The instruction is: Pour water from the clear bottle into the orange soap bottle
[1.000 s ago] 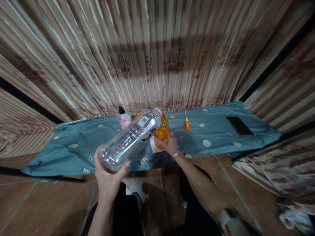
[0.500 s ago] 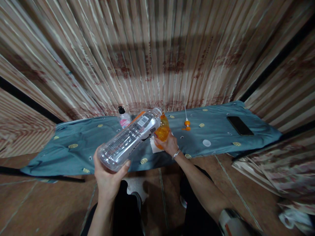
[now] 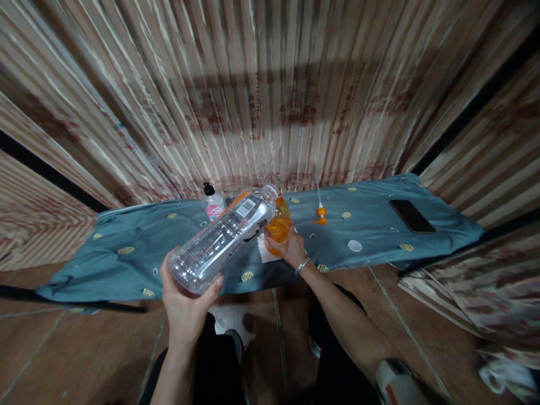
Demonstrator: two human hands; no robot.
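Observation:
My left hand (image 3: 188, 304) is wrapped round the base of a large clear plastic bottle (image 3: 219, 242), which tilts with its neck up and to the right. The bottle's mouth meets the top of an orange translucent bottle (image 3: 279, 225). My right hand (image 3: 289, 246) grips that orange bottle low on its body. Under it lies a white cloth or paper (image 3: 268, 251), partly hidden. Behind the clear bottle stands a smaller bottle (image 3: 214, 207) with a black top and pink label. An orange pump head (image 3: 321, 212) with its tube lies to the right.
A teal patterned cloth (image 3: 105, 270) covers the narrow table. On its right side lie a dark phone (image 3: 412, 216) and a round whitish disc (image 3: 355, 246). Pleated curtains (image 3: 270, 84) hang behind, with dark frame bars (image 3: 472, 107) at both sides.

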